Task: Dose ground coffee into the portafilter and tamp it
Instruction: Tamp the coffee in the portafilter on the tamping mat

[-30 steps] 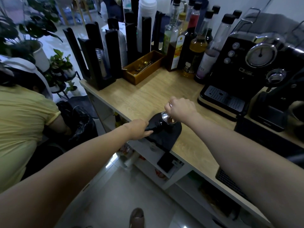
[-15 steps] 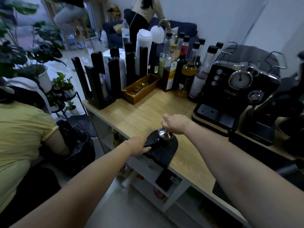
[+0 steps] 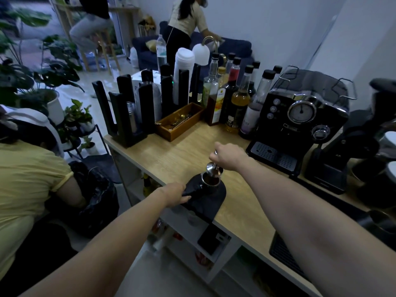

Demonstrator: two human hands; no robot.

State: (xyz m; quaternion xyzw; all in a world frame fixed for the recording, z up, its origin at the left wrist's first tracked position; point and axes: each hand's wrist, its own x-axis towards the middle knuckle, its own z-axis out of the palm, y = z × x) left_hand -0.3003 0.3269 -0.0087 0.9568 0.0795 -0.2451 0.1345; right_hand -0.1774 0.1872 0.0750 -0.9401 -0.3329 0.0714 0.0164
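Portafilter (image 3: 211, 181) sits on a black tamping mat (image 3: 209, 200) at the near edge of a light wooden counter (image 3: 184, 153), its basket showing dark ground coffee (image 3: 210, 180) inside and its black handle pointing toward the left. The left hand (image 3: 174, 194) is wrapped around that handle, fingers closed on it, just off the counter's edge. The right hand (image 3: 228, 156) is closed around the top of a metal tamper (image 3: 212, 168), which is tilted and lifted so that its round base hangs just above the rim of the basket, near but apart from the coffee. Behind the hands, a black espresso machine (image 3: 300, 123) with a round gauge stands at the right, with a row of syrup bottles (image 3: 233, 97) beside it, then a wooden tray (image 3: 179, 123) of small utensils and a black cup dispenser (image 3: 137, 108) holding stacked cups. At the left edge a person in a yellow shirt (image 3: 25, 181) bends low beside the counter.
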